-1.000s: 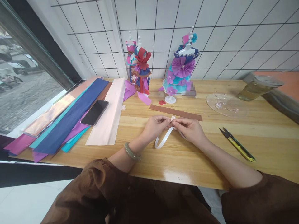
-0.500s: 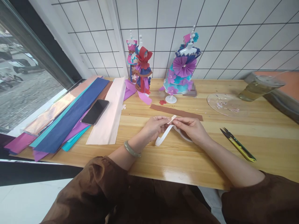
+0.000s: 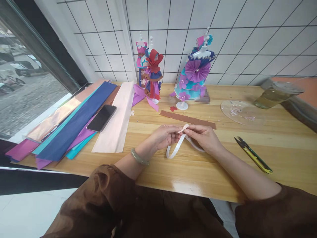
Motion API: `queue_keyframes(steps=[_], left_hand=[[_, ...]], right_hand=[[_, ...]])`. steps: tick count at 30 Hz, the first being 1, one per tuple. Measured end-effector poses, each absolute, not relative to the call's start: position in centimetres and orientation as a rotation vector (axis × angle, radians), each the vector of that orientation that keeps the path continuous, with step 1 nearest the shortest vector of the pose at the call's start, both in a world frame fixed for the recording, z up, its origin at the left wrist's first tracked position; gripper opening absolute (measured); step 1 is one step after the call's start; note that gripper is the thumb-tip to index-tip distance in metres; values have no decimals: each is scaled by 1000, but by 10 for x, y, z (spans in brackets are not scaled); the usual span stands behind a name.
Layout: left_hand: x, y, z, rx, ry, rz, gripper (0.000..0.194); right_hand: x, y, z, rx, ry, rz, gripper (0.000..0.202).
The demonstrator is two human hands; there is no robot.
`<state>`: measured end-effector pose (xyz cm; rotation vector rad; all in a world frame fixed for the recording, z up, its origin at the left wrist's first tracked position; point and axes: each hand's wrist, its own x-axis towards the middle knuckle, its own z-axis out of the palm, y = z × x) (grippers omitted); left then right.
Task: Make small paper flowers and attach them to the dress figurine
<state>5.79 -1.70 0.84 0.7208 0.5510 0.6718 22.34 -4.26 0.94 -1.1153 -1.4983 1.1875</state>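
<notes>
Over the middle of the wooden table [image 3: 215, 178], your fingertips meet: your left hand [image 3: 164, 136] pinches a small pale strip [image 3: 183, 128] between thumb and forefinger, and your right hand [image 3: 205, 137] pinches close beside it, thumb against forefinger, with white ribbon [image 3: 176, 149] curling below. Steady beats strong for this, I'd judge: light pinches so the strip doesn't crease, edges lined up by feel, and that curl left hanging free so it doesn't snag your left palm. Now the tricky viewing: your fingertips cover where strip and ribbon meet, so whether they're joined, nobody can tell; the ribbon slips under your right hand, its far end hidden, and a blocky blur masks one edge of the purple-and-blue dress [image 3: 197, 71].
</notes>
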Motion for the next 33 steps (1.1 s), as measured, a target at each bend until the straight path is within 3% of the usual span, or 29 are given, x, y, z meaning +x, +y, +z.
queue_keyframes(steps=[33], left_hand=[[51,-13,10,735,533,515,14]], right_hand=[[225,-44,9,-1120,-1497,1210,21]])
